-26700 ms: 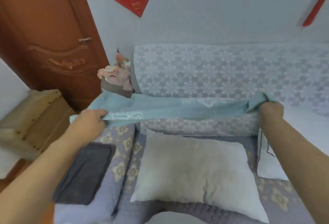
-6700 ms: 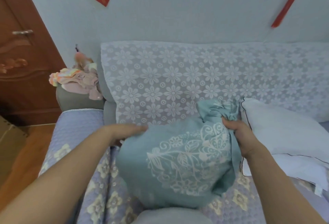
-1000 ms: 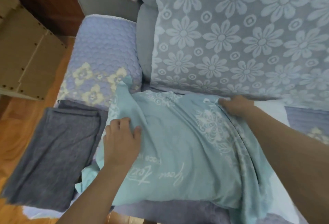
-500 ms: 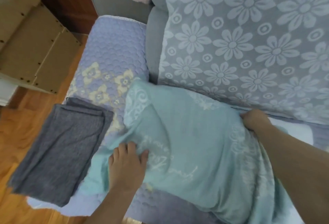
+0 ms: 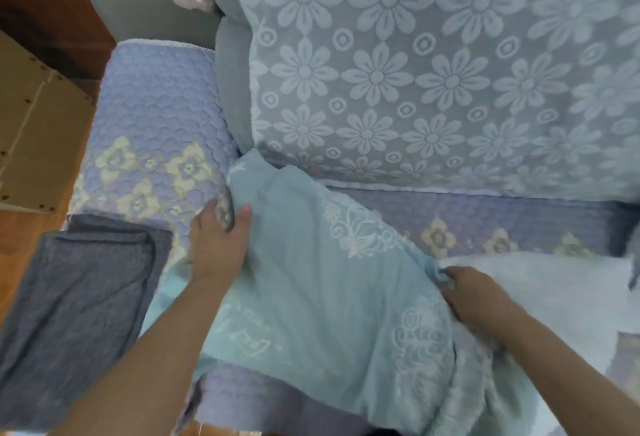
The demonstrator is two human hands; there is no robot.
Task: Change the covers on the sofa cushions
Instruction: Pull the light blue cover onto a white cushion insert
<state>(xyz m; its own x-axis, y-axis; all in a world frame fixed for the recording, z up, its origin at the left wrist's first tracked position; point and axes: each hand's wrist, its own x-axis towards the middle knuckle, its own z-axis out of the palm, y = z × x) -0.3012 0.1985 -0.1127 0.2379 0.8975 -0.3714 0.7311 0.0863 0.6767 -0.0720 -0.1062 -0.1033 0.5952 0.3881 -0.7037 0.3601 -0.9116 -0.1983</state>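
From the head view, the teal cover [image 5: 311,283] lies across the sofa seat [image 5: 502,217], bulging as though the cushion is inside it, though no filling shows at any opening. Its white printed scrollwork faces up. A bare white cushion [image 5: 554,290] lies just right of the teal cover, touching its right edge. A folded grey cloth [image 5: 76,300] lies left of the teal cover, draped over the quilted sofa arm [image 5: 156,130]. The left hand [image 5: 216,245] reaches forward to the cover's upper left edge, thumb and fingers curled and pinching the fabric there. The right hand [image 5: 467,293] grips bunched fabric at the cover's right edge, knuckles up, fingertips hidden in the folds. Behind the cover rises the flower-patterned backrest [image 5: 433,71].
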